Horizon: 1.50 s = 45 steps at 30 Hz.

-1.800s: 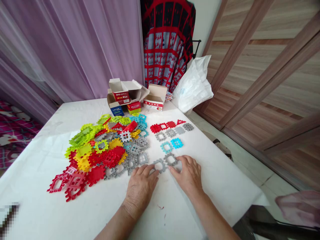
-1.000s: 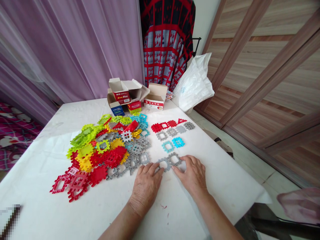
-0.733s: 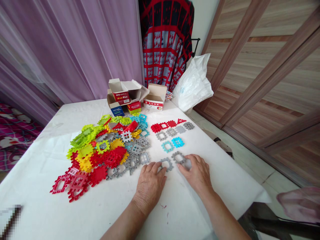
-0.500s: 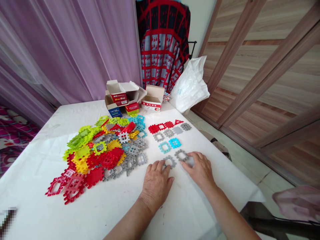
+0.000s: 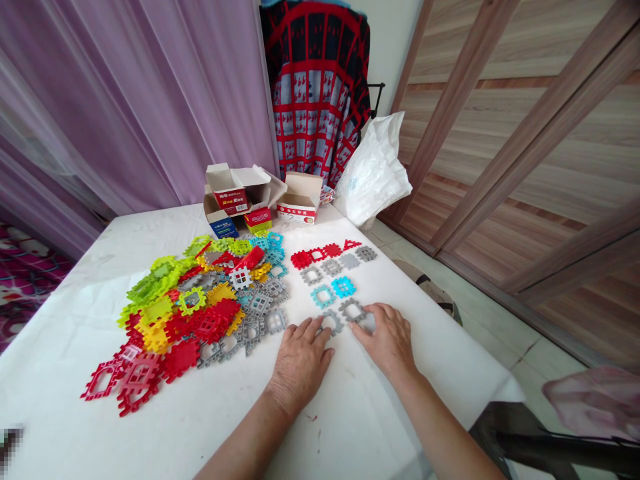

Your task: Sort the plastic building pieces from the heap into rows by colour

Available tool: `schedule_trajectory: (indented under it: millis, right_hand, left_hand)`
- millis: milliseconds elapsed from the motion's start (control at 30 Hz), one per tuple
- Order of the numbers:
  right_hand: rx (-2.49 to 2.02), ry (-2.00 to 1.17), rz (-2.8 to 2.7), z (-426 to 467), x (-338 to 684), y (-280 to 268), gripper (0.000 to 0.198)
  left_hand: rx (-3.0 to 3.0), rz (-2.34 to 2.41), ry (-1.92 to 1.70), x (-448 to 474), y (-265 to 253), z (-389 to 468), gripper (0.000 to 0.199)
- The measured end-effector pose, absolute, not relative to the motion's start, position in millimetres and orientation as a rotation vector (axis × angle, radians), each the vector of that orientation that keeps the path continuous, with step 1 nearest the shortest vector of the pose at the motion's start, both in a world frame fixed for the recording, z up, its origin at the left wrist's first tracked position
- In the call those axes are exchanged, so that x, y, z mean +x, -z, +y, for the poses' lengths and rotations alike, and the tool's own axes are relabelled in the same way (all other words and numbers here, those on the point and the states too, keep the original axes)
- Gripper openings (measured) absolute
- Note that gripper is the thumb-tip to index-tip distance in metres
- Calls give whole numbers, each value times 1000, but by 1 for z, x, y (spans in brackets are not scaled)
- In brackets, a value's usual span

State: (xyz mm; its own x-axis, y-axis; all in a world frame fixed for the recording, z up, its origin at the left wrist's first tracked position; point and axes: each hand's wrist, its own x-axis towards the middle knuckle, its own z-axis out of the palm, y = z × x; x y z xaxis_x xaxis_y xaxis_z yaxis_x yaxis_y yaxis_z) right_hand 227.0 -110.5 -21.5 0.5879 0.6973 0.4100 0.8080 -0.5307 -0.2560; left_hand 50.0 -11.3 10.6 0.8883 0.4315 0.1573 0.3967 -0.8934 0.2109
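Two grey toothed building tiles with open middles lie flat on the white-covered table in front of me. My left hand [image 5: 303, 357] rests palm down, its fingertips at the edge of the nearer grey tile [image 5: 338, 327]. Beside the other grey tile [image 5: 343, 309] is my right hand [image 5: 390, 339], with thumb and forefinger apart at its right side. A greyish patch shows between that thumb and forefinger; whether tile or shadow I cannot tell. Farther back lie two blue tiles [image 5: 344, 287], a row of grey tiles [image 5: 350, 261] and a row of red tiles [image 5: 331, 251].
A big mixed heap of tiles [image 5: 183, 360] covers the table's left middle. Opened cardboard boxes [image 5: 233, 201] stand at the back, with a white plastic bag [image 5: 373, 177] to their right. The table's right edge drops to a tiled floor [image 5: 500, 313] before wooden doors [image 5: 500, 147].
The whole view has shifted slightly, so the scene sits a little farther left. Both hands and the grey tiles keep nearly the same places relative to each other.
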Motion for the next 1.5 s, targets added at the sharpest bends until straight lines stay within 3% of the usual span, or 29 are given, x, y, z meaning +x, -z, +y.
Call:
schedule_trajectory:
  millis: [400, 767, 1100, 1500]
  right_hand:
    - [-2396, 358, -1130, -110, 234, 24, 31]
    - [-2576, 422, -928, -146, 345, 23, 33]
    - [-2594, 356, -895, -144, 352, 25, 35]
    - [-2442, 330, -806, -61, 364, 11, 36]
  left_hand:
    - [2852, 660, -344, 53, -3, -15, 38]
    - [2831, 670, -763, 14, 15, 13, 33]
    - [2851, 610, -926, 10, 19, 19, 30]
    - [2798, 591, -1014, 11, 21, 16, 29]
